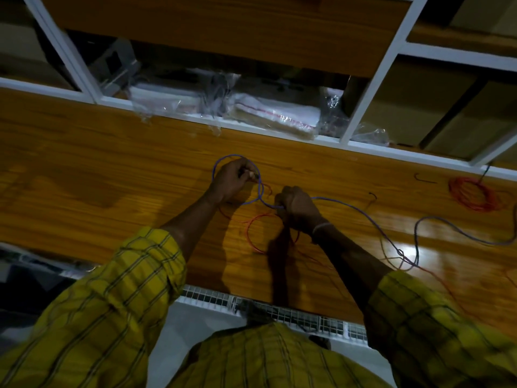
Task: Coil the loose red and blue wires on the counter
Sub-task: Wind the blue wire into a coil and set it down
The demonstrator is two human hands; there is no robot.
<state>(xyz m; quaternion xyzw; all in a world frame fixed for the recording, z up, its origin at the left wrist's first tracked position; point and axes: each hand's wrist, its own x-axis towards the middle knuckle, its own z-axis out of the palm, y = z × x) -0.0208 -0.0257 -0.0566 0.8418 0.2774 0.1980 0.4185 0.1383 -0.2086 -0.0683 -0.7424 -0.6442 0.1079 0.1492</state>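
Observation:
My left hand (230, 179) pinches a small loop of the blue wire (363, 217) above the wooden counter (112, 169). My right hand (297, 206), a little nearer and to the right, grips the same blue wire where it leaves the loop. From there the blue wire trails loose to the right and curls near the counter's right edge. A loose red wire (251, 228) lies in a curve under and between my hands; whether either hand also holds it is unclear. A wound red coil (475, 195) rests at the far right.
White-framed shelves (372, 79) run behind the counter, holding clear plastic bags (268, 113) of goods. A white wire-mesh rack (279, 309) sits below the counter's near edge. A short dark wire scrap (423, 179) lies near the red coil.

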